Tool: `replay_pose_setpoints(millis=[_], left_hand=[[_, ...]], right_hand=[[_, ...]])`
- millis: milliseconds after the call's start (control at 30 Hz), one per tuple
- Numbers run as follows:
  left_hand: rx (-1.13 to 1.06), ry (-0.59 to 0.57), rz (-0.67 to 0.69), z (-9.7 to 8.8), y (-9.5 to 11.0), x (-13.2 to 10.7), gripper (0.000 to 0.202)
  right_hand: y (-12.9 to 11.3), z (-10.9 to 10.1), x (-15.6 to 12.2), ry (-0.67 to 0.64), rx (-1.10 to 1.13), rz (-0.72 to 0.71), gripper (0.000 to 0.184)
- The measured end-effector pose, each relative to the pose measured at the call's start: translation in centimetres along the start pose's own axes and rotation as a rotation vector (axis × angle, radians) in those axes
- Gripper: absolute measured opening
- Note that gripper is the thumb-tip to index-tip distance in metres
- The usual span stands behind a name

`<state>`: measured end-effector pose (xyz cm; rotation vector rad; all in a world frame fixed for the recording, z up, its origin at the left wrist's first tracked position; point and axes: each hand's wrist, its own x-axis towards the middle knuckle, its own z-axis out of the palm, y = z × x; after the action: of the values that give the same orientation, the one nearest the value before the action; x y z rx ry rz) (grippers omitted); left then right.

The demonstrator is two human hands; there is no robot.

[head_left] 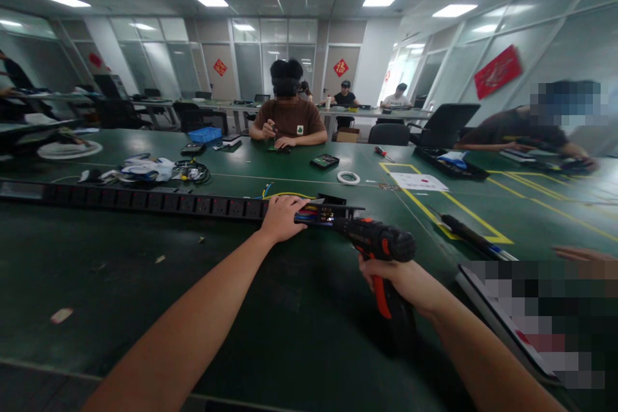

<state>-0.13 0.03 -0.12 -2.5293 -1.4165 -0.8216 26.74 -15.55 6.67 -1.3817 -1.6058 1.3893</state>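
Observation:
A long black power strip with a row of sockets lies across the green table. My left hand grips it near its right end, fingers over the top. Past those fingers the housing is open, showing coloured wires and a small terminal block. My right hand is closed around the handle of a black and orange cordless drill. The drill's nose points left at the opened end; whether its tip touches a screw is too small to tell. A yellow wire runs behind the strip.
Bundled cables, a blue basket, a white tape roll and a screwdriver lie beyond the strip. On the right are a soldering iron, a black tray and a blurred-out tablet-like object. Other people sit around.

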Motion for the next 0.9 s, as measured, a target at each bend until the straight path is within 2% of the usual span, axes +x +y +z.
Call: replay_pose_setpoints(millis=[900], left_hand=[[-0.014, -0.002, -0.006, -0.10, 0.13, -0.05, 0.069]], right_hand=[[-0.10, 0.13, -0.14, 0.034, 0.001, 0.026, 0.018]])
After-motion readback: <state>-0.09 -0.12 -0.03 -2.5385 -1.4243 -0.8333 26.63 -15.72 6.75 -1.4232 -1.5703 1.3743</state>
